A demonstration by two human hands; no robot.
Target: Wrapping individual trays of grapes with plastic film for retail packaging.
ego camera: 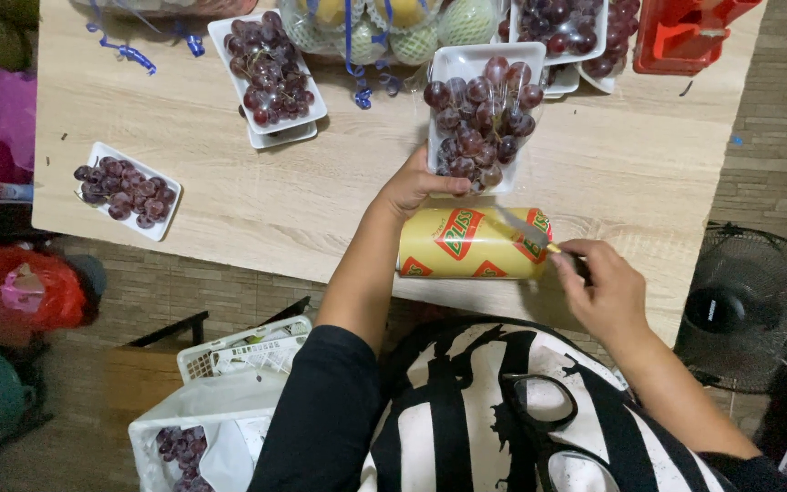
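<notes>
Head view: left hand (412, 187) clasps the near edge of a wrapped tray of red grapes (480, 118) on the tabletop (257, 196), beside a yellow film roll (471, 243). Right hand (603, 292) pinches a small knife (526, 228) over the roll. Judged step: cutting the film; a steady tray is needed.

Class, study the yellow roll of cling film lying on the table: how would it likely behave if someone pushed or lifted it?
The yellow roll of cling film lies on its side near the edge of the wooden table, so a sideways nudge would probably make it roll. It looks thick and tightly wound, so likely stiff and fairly heavy for its size. Its glossy surface may feel slippery.
</notes>
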